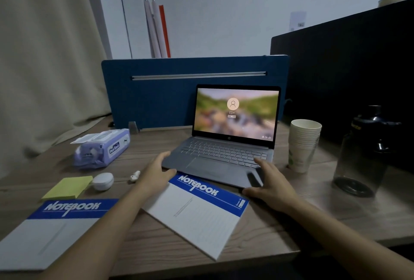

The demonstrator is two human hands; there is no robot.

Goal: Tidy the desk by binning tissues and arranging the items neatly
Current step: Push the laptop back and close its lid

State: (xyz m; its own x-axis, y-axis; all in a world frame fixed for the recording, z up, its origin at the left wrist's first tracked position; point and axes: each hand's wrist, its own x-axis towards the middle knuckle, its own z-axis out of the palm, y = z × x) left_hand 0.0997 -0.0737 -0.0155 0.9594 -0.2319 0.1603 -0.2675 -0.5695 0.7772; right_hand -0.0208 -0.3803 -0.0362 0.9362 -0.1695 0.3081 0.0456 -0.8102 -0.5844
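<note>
Gripping laptop [224, 152] front-left corner: left hand [156, 173]; right hand [272, 182] flat on front-right.

The desk [145, 145] shows brown wood grain. The near left notebook [44, 235] and the middle notebook [197, 217] carry blue bands with white lettering over white covers. The sticky notes [67, 187] are yellow-green, the wipes pack [100, 149] lilac, the laptop [224, 152] grey, the far divider [161, 100] blue.

Bare desk [152, 145] strip at 11 o'clock between wipes pack [102, 148] and laptop [224, 152]; cup stack [303, 145] and bottle [363, 152] pretty much block 2 to 3.
</note>
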